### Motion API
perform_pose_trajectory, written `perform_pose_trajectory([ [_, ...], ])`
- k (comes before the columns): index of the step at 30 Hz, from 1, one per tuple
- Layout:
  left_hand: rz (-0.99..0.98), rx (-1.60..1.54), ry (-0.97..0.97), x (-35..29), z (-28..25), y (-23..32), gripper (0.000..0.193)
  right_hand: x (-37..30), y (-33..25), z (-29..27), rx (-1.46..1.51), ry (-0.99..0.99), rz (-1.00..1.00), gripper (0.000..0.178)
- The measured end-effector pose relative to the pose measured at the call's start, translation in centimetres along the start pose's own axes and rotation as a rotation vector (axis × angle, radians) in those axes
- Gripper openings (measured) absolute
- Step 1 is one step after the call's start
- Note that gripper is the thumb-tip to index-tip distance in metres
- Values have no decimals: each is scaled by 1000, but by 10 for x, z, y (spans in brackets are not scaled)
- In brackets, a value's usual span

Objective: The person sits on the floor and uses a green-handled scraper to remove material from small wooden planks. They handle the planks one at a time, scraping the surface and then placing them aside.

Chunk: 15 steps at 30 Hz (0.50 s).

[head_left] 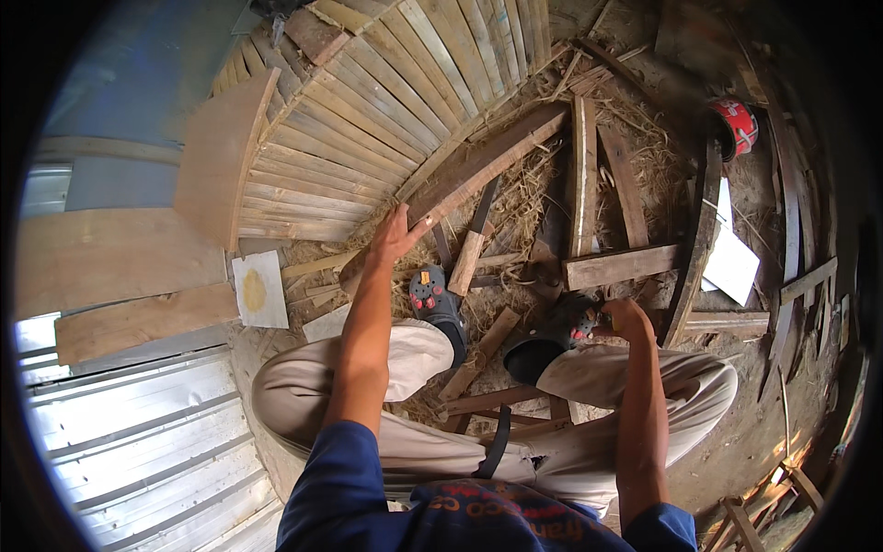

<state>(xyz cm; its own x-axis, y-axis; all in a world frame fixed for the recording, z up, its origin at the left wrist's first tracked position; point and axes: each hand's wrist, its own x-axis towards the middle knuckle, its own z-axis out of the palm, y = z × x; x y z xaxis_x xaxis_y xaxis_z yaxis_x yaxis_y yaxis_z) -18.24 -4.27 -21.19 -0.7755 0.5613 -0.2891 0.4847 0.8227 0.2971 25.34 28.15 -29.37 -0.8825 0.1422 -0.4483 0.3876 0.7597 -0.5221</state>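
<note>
My left hand [394,235] is closed over the near part of a long brown wooden plank [501,158], which slants away to the far right. My right hand [631,322] is curled beside my right shoe [570,322]; its fingers are bent round something I cannot make out. Between my hands, a blade-like dark strip with a wooden handle-shaped end [467,262] lies on the straw-strewn ground. My left shoe [434,293] rests close to that piece, and a short wood offcut [482,354] lies between my feet.
A slatted wooden panel [368,120] stands beyond the plank. Several timbers, including a pale-edged upright board [583,175] and a cross board [621,266], lie to the right. Farther right are a red can-like container [734,127] and white sheets [732,262]. Corrugated metal [147,442] is at left.
</note>
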Motion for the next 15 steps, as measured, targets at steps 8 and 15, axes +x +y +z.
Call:
perform_pose_trajectory([
  [8, -183, -375, -301, -42, -51, 24, 73, -2, -5, 5, 1819, 220, 880, 14],
  [15, 5, -684, -38, -67, -44, 46, 69, -37, -33, -20, 1204, 490, 638, 29],
])
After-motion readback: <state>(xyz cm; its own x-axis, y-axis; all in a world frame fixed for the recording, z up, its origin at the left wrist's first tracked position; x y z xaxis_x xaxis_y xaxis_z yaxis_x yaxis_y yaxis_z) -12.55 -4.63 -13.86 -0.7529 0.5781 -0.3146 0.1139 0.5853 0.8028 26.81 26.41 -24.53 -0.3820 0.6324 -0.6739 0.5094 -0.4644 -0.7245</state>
